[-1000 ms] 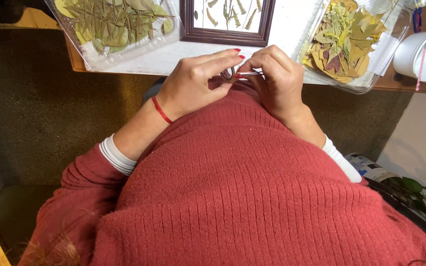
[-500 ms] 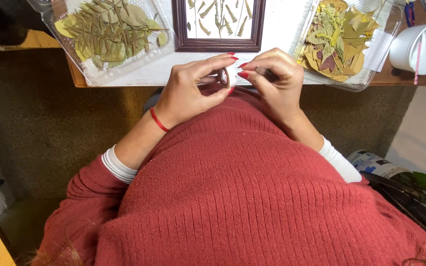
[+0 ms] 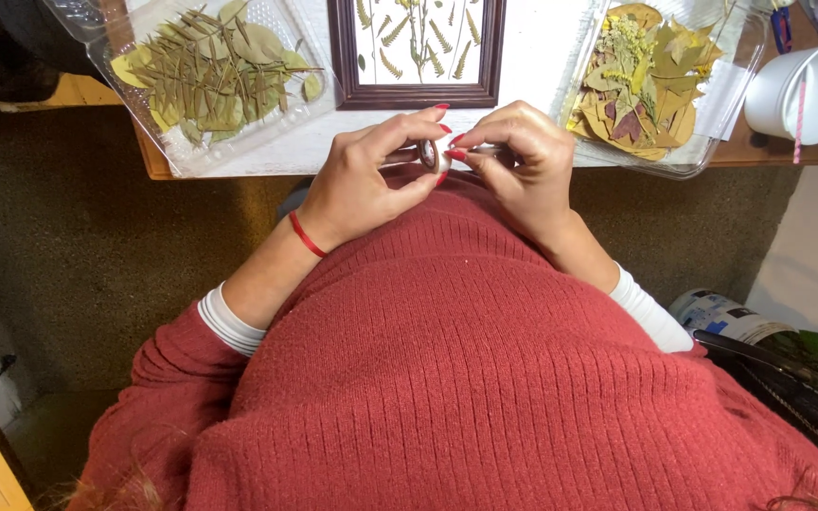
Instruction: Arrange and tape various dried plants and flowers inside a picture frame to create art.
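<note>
picture frame [image 3: 417,52] top cropped, perhaps tape roll [image 3: 431,154] half-hidden

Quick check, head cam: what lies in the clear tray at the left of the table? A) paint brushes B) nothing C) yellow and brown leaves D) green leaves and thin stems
D: the clear tray at the left holds green leaves and thin stems; the yellow and brown leaves lie in the tray on the other side of the wooden frame.

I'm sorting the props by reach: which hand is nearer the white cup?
Right. The right hand is near the table's middle, left of the white cup; the left hand sits farther left.
</note>
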